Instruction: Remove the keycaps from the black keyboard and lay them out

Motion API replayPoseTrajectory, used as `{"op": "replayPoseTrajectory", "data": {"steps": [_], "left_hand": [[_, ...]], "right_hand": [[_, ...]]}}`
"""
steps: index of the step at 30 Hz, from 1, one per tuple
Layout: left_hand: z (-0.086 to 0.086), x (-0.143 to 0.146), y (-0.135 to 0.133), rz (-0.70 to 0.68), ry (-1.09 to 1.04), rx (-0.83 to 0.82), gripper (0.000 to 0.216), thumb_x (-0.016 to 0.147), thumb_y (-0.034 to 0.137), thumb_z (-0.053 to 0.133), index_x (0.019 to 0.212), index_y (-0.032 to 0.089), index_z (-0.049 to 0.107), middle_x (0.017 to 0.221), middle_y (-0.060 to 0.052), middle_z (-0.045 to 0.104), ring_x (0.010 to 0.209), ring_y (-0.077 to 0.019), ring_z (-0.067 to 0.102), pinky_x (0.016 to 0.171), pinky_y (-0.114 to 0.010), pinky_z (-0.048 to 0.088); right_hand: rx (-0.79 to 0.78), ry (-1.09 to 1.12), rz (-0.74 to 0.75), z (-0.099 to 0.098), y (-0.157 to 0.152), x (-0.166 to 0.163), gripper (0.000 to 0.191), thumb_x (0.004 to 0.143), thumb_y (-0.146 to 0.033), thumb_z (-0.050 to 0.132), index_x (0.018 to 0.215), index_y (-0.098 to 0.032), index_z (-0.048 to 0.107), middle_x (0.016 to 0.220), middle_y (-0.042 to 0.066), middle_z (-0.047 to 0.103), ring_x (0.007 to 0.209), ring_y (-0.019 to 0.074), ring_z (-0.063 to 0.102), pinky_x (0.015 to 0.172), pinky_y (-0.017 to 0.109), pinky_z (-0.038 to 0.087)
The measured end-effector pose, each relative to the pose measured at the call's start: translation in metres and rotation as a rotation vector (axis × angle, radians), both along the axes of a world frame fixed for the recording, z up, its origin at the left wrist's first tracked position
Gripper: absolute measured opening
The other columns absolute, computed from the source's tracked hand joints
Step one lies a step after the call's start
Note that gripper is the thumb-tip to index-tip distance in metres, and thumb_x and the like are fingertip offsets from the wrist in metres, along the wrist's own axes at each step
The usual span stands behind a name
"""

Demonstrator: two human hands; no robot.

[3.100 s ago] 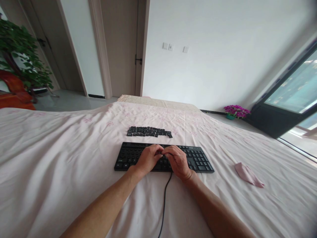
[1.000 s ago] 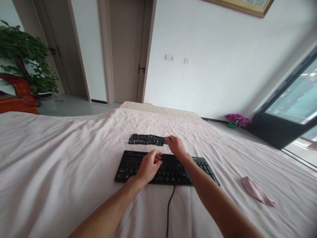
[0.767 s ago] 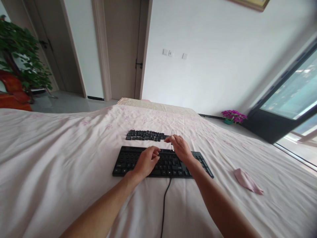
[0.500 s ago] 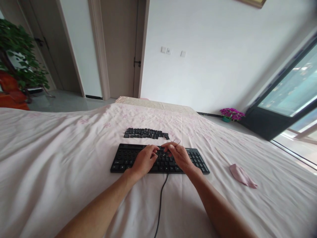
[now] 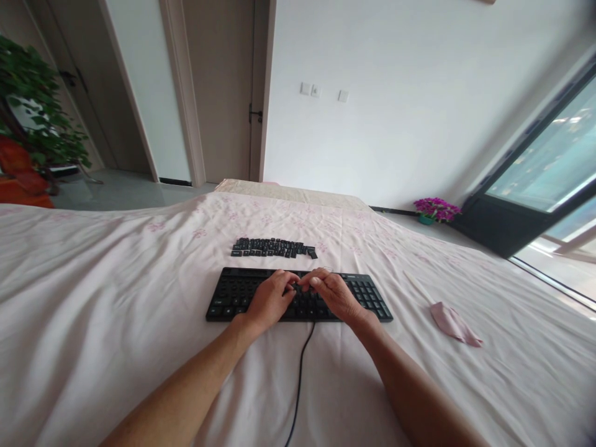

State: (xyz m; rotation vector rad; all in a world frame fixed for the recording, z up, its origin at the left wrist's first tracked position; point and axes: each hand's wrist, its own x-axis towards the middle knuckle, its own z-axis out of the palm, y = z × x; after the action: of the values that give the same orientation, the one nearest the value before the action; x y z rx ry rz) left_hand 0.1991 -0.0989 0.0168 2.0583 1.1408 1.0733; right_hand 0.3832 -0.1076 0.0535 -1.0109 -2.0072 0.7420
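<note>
A black keyboard (image 5: 228, 295) lies on the pale, flower-patterned sheet (image 5: 186, 354). Many of its left-side keycaps are gone, while the number pad at the right still has its caps. My left hand (image 5: 271, 299) rests over the middle of the keyboard, thumb and fingers curled together; what they pinch, if anything, is hidden. Beside it, nearly fingertip to fingertip, my right hand (image 5: 339, 295) is closed on a thin wire loop (image 5: 328, 269), like a wire keycap puller, barely showing above the knuckles. Removed keycaps (image 5: 272, 248) lie in rows beyond the keyboard.
A black cable (image 5: 300, 379) runs from the keyboard toward me. To the right a pink cloth (image 5: 455, 324) lies on the sheet. Beyond the bed are a wall, doors, a potted magenta flower (image 5: 435, 211) and a leafy plant (image 5: 41, 112).
My right hand has moved slightly left and its fingertips have come closer to my left hand. The wire loop has tipped lower and shows less. The view has shifted slightly.
</note>
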Motion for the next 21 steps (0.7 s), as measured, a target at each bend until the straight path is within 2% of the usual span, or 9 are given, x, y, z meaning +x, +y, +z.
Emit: {"op": "replayPoseTrajectory", "data": {"steps": [5, 10, 15, 21], "left_hand": [[0.004, -0.001, 0.000, -0.013, 0.048, -0.016, 0.027, 0.075, 0.009, 0.055, 0.095, 0.023, 0.064, 0.095, -0.002, 0.063, 0.079, -0.0145, 0.060, 0.073, -0.025, 0.046], [0.010, 0.004, 0.004, -0.085, 0.166, -0.022, 0.015, 0.070, 0.017, 0.066, 0.082, 0.025, 0.068, 0.081, 0.000, 0.063, 0.076, -0.0171, 0.059, 0.068, -0.025, 0.042], [0.007, 0.016, 0.006, 0.034, 0.267, -0.005, 0.010, 0.068, 0.028, 0.073, 0.074, 0.024, 0.066, 0.075, -0.001, 0.064, 0.072, -0.0188, 0.059, 0.066, -0.027, 0.039], [0.001, 0.020, 0.004, 0.042, 0.228, 0.042, 0.008, 0.078, 0.032, 0.065, 0.077, 0.024, 0.065, 0.080, -0.001, 0.066, 0.076, -0.0185, 0.059, 0.067, -0.026, 0.037]], "right_hand": [[0.001, -0.011, 0.029, 0.002, -0.003, 0.000, 0.038, 0.095, -0.042, 0.040, 0.095, -0.018, 0.069, 0.083, 0.006, 0.065, 0.081, 0.0167, 0.060, 0.076, 0.030, 0.049], [0.026, -0.006, 0.032, 0.000, -0.002, 0.000, 0.040, 0.096, -0.043, 0.039, 0.095, -0.018, 0.069, 0.082, 0.006, 0.065, 0.081, 0.0175, 0.060, 0.078, 0.031, 0.049], [0.089, 0.002, 0.012, -0.006, 0.000, -0.001, 0.038, 0.096, -0.042, 0.038, 0.092, -0.020, 0.069, 0.078, 0.005, 0.064, 0.084, 0.0178, 0.060, 0.083, 0.032, 0.046], [0.165, 0.067, -0.067, -0.018, 0.003, -0.007, 0.038, 0.095, -0.043, 0.038, 0.080, -0.020, 0.064, 0.075, 0.005, 0.062, 0.078, 0.0175, 0.058, 0.080, 0.033, 0.047]]}}
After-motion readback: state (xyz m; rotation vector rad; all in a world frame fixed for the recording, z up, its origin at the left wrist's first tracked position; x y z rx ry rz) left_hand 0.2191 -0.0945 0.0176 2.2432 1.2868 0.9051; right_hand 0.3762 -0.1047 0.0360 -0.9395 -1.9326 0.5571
